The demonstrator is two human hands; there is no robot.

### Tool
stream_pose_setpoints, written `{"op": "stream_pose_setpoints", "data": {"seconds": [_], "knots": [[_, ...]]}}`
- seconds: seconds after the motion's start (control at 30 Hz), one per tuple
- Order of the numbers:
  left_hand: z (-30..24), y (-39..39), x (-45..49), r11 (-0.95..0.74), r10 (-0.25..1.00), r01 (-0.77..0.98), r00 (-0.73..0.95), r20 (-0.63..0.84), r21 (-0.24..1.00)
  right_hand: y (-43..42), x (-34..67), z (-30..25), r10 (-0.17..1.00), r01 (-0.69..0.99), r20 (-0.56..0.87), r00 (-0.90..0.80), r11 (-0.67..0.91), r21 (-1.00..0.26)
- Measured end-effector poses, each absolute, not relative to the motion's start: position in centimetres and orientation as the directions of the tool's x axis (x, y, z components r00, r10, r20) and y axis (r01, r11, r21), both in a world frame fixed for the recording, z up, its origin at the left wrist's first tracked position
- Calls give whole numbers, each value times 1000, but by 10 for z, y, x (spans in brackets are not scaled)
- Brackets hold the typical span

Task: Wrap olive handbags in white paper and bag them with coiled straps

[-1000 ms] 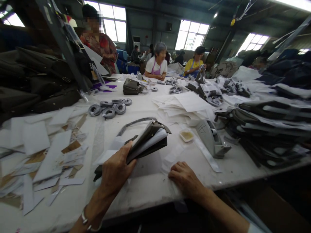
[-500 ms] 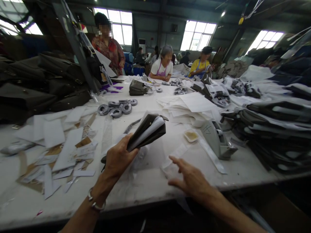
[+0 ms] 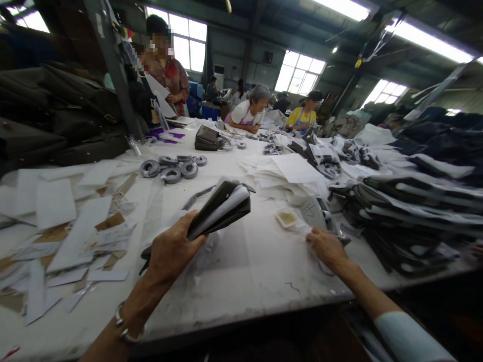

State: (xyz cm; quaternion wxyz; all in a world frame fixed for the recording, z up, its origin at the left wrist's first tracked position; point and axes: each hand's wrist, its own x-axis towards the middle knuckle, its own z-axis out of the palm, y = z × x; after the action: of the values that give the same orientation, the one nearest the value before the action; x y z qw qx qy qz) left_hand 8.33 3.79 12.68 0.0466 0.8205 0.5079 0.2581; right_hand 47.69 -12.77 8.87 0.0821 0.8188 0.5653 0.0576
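Observation:
My left hand (image 3: 171, 249) grips a dark olive handbag (image 3: 217, 210) stuffed with white paper and holds it tilted above the white table (image 3: 245, 271). Its strap trails back over the table. My right hand (image 3: 327, 247) reaches to the right and rests by the grey tape dispenser (image 3: 317, 213), fingers curled over a strip of clear tape (image 3: 315, 254). Whether they pinch the tape is hidden. A small tray of yellowish paste (image 3: 287, 217) sits just left of the dispenser.
Paper and card scraps (image 3: 71, 226) litter the left side. Rolls of grey strap (image 3: 171, 168) and a white paper stack (image 3: 287, 173) lie farther back. Bags in white wrap (image 3: 400, 201) pile up on the right. Several people work at the far end; dark bags (image 3: 56, 125) stack left.
My right hand left the clear strip near the table's front edge and swung right to the tape dispenser. The left hand kept its hold on the handbag, lifting it slightly.

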Motion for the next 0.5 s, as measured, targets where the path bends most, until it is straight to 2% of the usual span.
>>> {"op": "stream_pose_setpoints", "data": {"seconds": [0.1,0.17,0.23,0.3,0.37,0.5], "knots": [[129,38,83,-463,868,816,340,361,344,-117,467,108,919,896,124,375,-393,206],[132,38,84,-459,872,818,339,352,347,-103,423,114,930,943,228,288,-317,100],[134,39,86,-453,877,818,337,343,355,-86,359,111,961,991,254,110,-85,-107],[137,40,86,-446,881,817,330,339,364,-71,288,97,960,941,226,-163,220,-258],[139,41,87,-444,882,817,327,340,367,-56,229,76,892,849,216,-397,446,-284],[139,42,87,-470,868,808,348,356,355,-28,173,34,843,811,207,-496,535,-239]]}}
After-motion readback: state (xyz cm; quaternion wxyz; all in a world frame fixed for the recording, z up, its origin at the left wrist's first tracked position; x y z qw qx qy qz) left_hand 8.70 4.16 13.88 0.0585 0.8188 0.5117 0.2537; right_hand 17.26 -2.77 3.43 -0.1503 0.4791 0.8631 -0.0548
